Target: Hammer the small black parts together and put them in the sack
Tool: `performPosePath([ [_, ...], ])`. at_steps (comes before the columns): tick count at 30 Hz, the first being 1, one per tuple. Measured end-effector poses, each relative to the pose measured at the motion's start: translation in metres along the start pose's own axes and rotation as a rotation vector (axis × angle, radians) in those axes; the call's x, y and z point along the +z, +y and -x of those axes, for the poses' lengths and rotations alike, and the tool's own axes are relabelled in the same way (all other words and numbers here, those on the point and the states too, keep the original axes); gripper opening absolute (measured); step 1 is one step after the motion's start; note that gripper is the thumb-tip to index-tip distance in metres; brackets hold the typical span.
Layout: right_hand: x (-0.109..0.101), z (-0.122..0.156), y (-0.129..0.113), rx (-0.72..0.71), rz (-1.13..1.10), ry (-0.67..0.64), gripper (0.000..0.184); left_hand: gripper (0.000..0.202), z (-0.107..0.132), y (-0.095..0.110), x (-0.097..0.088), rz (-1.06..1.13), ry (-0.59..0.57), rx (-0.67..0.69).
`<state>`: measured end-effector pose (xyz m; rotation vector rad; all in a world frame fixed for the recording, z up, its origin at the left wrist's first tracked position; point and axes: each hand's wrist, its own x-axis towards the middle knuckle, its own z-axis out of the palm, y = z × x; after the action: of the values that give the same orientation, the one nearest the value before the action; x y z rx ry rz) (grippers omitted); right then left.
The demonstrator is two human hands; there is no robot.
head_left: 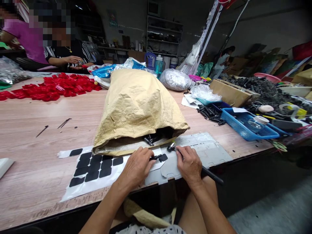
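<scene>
My right hand (190, 164) is closed around a small hammer (171, 147); its black handle sticks out behind my wrist and its head points toward the sack. My left hand (138, 165) pinches a short black rod-like part (156, 157) just above a black square sticker at the end of the white sheet. That sticker sheet (69, 191), with several rounded black squares, lies under and left of my left hand. A flattened grey board (202, 148) is beneath the hammer. Right behind both hands, a large tan paper sack (141, 104) gapes toward me, with black parts (149, 139) showing in its mouth.
Red pieces (60, 87) are heaped at the back left, near two seated people. Thin black rods (64, 123) lie on the left tabletop. To the right are a blue basket (248, 125), black parts (211, 113) and a cardboard box (232, 92). The table's front edge runs below my hands.
</scene>
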<state>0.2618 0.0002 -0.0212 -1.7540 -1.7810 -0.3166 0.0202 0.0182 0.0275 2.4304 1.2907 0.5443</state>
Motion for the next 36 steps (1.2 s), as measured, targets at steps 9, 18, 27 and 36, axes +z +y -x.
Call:
performPosePath([
  [9,-0.001,-0.002,0.004,-0.012,-0.028,-0.046,0.024,0.015,0.011,-0.019,0.013,0.305,0.100,-0.093],
  [18,-0.035,0.004,-0.042,-0.011,-0.506,-0.106,0.031,0.016,0.007,-0.022,0.017,0.378,0.085,-0.103],
  [27,-0.035,0.013,-0.078,-0.109,-0.489,-0.218,0.034,0.047,0.010,-0.021,0.020,0.474,0.133,-0.206],
  [36,-0.039,0.010,-0.085,-0.160,-0.325,-0.234,0.036,0.053,0.011,-0.021,0.022,0.506,0.144,-0.224],
])
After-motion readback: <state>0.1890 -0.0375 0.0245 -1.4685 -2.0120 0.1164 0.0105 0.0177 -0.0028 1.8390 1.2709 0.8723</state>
